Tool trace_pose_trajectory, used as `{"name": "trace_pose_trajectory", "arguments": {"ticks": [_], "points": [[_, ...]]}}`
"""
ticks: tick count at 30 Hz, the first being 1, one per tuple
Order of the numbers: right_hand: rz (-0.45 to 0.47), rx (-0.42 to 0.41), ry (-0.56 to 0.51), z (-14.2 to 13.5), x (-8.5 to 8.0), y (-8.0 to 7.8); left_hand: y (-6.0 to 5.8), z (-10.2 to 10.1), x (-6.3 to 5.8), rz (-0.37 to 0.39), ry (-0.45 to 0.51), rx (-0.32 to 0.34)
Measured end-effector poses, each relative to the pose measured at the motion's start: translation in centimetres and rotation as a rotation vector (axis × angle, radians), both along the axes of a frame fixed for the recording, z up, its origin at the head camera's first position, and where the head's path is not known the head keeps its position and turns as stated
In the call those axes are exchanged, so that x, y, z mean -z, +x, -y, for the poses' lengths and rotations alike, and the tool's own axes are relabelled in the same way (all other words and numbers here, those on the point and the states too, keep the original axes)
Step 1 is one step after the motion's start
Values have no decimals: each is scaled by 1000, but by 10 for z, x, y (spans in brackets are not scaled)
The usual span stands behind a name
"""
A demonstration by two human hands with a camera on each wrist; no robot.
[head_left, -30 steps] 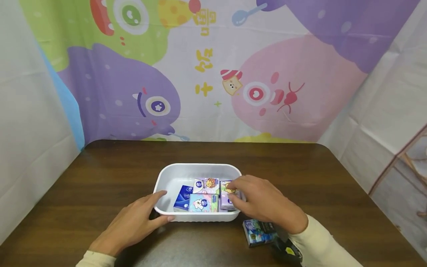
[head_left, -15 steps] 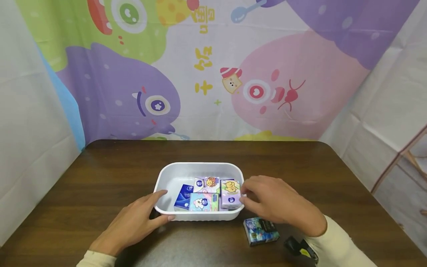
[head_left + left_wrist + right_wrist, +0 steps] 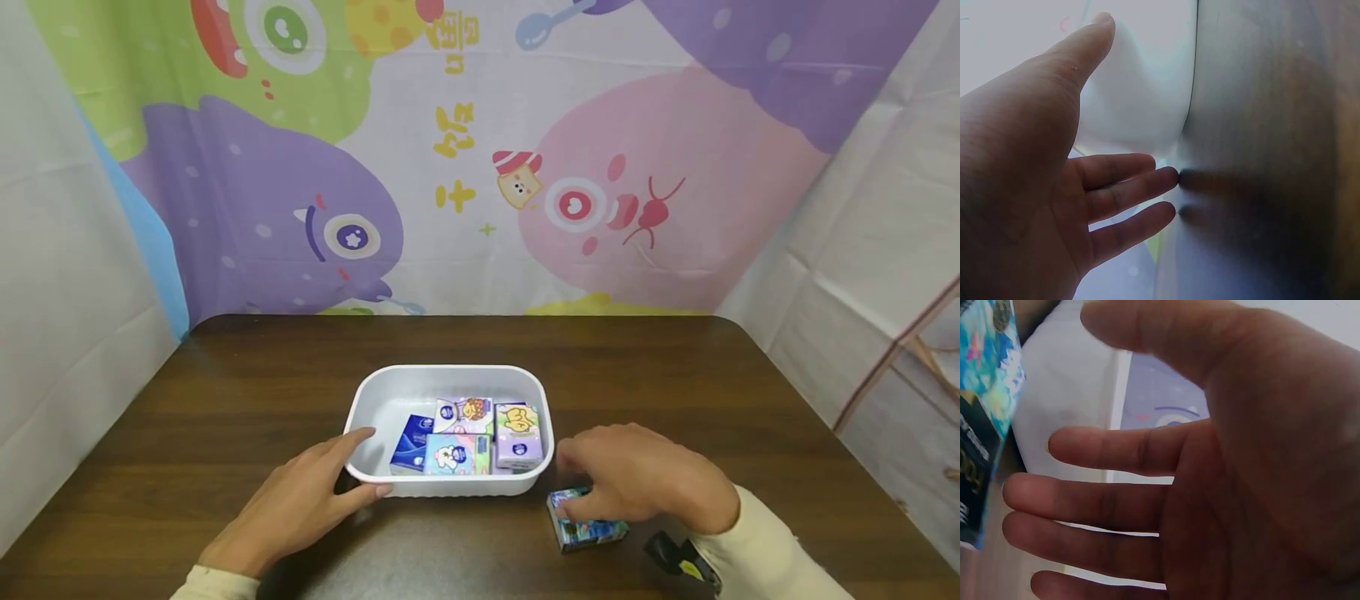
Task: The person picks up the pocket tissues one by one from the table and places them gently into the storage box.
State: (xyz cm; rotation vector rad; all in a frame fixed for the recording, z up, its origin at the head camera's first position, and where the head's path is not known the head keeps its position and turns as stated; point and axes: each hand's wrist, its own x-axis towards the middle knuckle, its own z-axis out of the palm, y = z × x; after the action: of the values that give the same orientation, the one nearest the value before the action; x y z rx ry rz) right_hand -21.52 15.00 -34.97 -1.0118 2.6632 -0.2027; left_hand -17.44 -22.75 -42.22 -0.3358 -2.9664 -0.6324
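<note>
A white plastic basin (image 3: 375, 408) sits on the table with several small tissue packs inside. Among them are a dark blue pack (image 3: 412, 444), a light blue one with a white bear (image 3: 454, 455) and a purple one with a yellow figure (image 3: 517, 437). My left hand (image 3: 303, 492) lies at the basin's left front corner, fingers extended and thumb by the rim. Over a blue-green patterned pack (image 3: 596, 532) outside the basin hovers my right hand (image 3: 637, 475), partly hiding it. In the right wrist view that pack (image 3: 988, 369) is apart from the straight, spread fingers.
The dark brown wooden table (image 3: 262, 367) extends behind and beside the basin. A cartoon-printed curtain (image 3: 465, 267) hangs at its back edge, with pale cloth at both sides. A black device with a yellow mark (image 3: 682, 562) is at the right wrist.
My right hand has let go of the purple pack in the basin and moved right and down, over the blue-green pack. The left hand stays at the basin.
</note>
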Motion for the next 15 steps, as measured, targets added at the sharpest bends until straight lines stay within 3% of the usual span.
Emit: {"name": "trace_pose_trajectory", "arguments": {"ticks": [4,11,15], "points": [[60,-6,8,1,1,5,0,-1,0,-12,2,1],[-54,-70,68,6,9,10,0,0,-1,-6,0,-1],[-64,-55,120,9,12,11,0,0,-1,-1,-2,-1]]}}
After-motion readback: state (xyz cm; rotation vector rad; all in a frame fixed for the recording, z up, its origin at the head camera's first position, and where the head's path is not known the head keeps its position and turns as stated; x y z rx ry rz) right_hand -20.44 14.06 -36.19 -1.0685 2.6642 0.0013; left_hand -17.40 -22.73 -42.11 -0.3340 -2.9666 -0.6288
